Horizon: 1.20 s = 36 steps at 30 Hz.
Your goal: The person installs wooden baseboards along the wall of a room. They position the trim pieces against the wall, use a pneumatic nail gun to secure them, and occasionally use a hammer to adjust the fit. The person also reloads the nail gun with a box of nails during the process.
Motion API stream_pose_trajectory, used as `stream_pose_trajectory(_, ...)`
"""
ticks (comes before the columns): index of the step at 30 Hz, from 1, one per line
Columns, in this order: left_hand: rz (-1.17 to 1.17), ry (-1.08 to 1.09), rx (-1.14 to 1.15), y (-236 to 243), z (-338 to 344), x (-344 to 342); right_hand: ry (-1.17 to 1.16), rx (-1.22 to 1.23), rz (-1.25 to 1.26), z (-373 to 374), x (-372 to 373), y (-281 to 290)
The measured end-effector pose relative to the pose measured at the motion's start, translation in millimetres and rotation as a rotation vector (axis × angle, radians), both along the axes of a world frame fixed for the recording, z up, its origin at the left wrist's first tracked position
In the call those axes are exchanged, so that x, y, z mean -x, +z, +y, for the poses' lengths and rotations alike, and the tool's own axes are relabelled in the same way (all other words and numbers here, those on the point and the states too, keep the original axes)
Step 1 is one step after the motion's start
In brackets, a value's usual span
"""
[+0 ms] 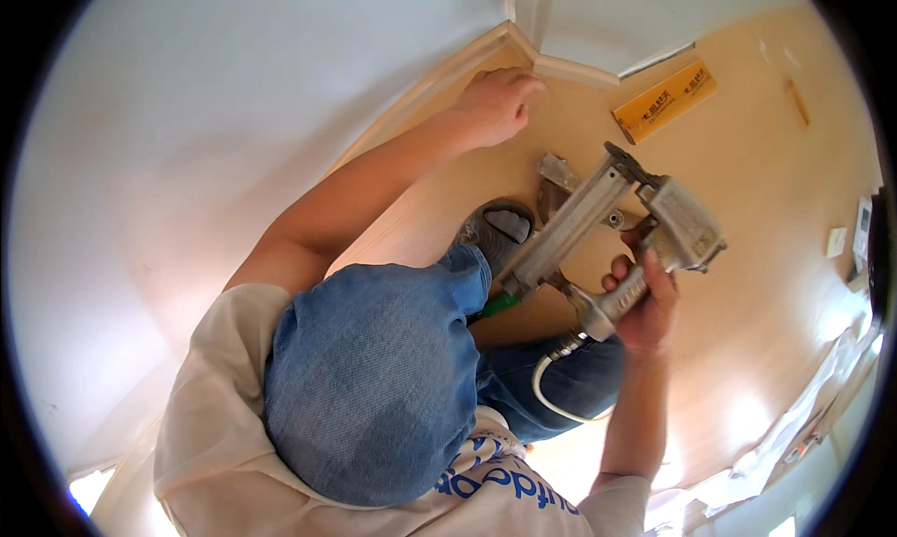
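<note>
My right hand (649, 299) is wrapped round the handle of a grey metal air nail gun (584, 224), holding it over my knees with its head up and to the right. A pale air hose (545, 395) runs from the end of the grip. My left hand (500, 105) reaches forward beside the corner of the wooden baseboard (458, 63). Its fingers are curled, and whatever they may hold is hidden. Partly behind the nail gun, a metal-headed tool (558, 171) lies on the floor near my shoe (500, 229).
A yellow-orange box (665, 103) lies on the wooden floor (747, 201) close to the wall. Farther right is a thin yellowish stick (797, 103). White wall (234, 98) rises along the left. Pale sheeting (794, 425) lies at the lower right.
</note>
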State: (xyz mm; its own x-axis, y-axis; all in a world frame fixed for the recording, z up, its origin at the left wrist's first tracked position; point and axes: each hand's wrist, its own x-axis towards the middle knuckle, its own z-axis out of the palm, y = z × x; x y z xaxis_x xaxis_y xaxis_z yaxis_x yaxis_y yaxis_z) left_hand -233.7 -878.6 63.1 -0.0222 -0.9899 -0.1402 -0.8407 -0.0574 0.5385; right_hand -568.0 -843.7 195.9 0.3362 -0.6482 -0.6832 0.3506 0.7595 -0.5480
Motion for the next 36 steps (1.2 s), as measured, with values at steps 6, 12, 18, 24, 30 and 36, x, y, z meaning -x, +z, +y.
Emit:
stream_pose_trajectory(6,0.777,0.458,-0.149,-25,-3,-21,-0.19,-0.127,-0.176,34,-46,-94)
stream_pose_trajectory(12,1.176,0.528,-0.252,-18,-28,-12,-0.277,-0.047,-0.274,43,-98,-124)
stream_pose_trajectory(18,1.027,0.493,-0.284,-5,-27,-15,-0.245,0.041,-0.143,30,-122,-123)
stream_pose_trajectory(24,0.041,0.311,-0.194,60,-12,-3,-0.187,0.175,-0.17,32,-125,-80)
stream_pose_trajectory(30,-0.109,0.305,-0.158,101,1,5,-0.196,0.229,-0.132,30,-126,-33)
stream_pose_trajectory(36,0.29,0.284,-0.247,109,-5,-13,-0.161,0.199,-0.152,29,-120,-41)
